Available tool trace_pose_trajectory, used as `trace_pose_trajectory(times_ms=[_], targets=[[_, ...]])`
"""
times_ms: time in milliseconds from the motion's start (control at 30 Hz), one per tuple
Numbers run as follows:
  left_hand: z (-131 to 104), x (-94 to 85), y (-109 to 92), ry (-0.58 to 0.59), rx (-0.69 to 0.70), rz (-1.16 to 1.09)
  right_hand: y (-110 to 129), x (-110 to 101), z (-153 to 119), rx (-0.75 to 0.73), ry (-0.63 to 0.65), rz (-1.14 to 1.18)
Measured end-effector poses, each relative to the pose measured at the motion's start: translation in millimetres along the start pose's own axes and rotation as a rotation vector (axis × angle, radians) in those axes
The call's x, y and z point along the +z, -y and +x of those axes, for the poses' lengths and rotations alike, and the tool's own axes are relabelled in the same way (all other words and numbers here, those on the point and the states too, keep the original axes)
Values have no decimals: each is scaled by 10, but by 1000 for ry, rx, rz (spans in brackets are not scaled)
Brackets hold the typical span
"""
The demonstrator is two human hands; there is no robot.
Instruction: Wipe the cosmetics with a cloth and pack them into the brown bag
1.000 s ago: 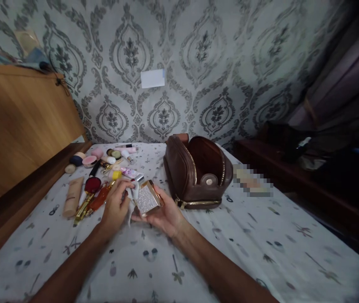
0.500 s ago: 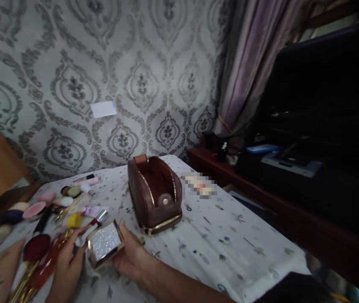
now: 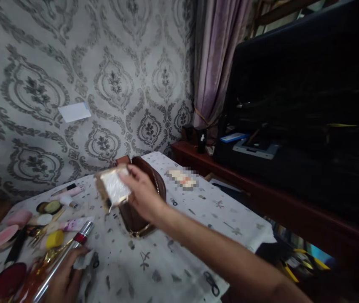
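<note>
My right hand (image 3: 141, 189) grips a square compact (image 3: 116, 187) with a silvery, glittery face and gold edges, blurred by motion. It is held in front of the brown bag (image 3: 137, 216), whose zipped top is open, and covers part of it. At the lower left, my left hand (image 3: 65, 269) has its fingers curled around a small whitish item (image 3: 83, 259), perhaps a tissue. A long silver tube with a red band (image 3: 80, 238) lies against that hand; whether it is held is unclear.
Makeup items crowd the table's left side, among them a yellow sponge (image 3: 54, 239), a pink compact (image 3: 4, 237) and a dark red round case (image 3: 9, 280). A blurred-out item (image 3: 182, 179) lies right of the bag. A dark red cabinet (image 3: 261, 198) borders the table.
My right hand has carried the compact up and away from my left hand to the bag. My left hand has stayed low among the makeup items. The view has turned right.
</note>
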State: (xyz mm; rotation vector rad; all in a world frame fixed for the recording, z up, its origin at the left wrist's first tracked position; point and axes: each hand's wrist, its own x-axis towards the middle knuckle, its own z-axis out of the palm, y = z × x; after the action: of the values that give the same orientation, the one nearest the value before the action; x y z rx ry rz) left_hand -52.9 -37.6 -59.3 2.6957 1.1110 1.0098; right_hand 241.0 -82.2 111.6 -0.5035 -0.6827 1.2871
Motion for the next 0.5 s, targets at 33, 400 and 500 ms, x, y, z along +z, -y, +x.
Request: trace_pose_trajectory(times_ms=[33, 400, 500], targets=[[2, -13, 6, 18, -9, 4, 130, -23, 159, -73, -31, -36], [13, -11, 32, 46, -5, 14, -105, -430, 1481, 164, -405, -320], [9, -15, 25, 43, -5, 12, -153, -535, 1537, 144, -323, -241]])
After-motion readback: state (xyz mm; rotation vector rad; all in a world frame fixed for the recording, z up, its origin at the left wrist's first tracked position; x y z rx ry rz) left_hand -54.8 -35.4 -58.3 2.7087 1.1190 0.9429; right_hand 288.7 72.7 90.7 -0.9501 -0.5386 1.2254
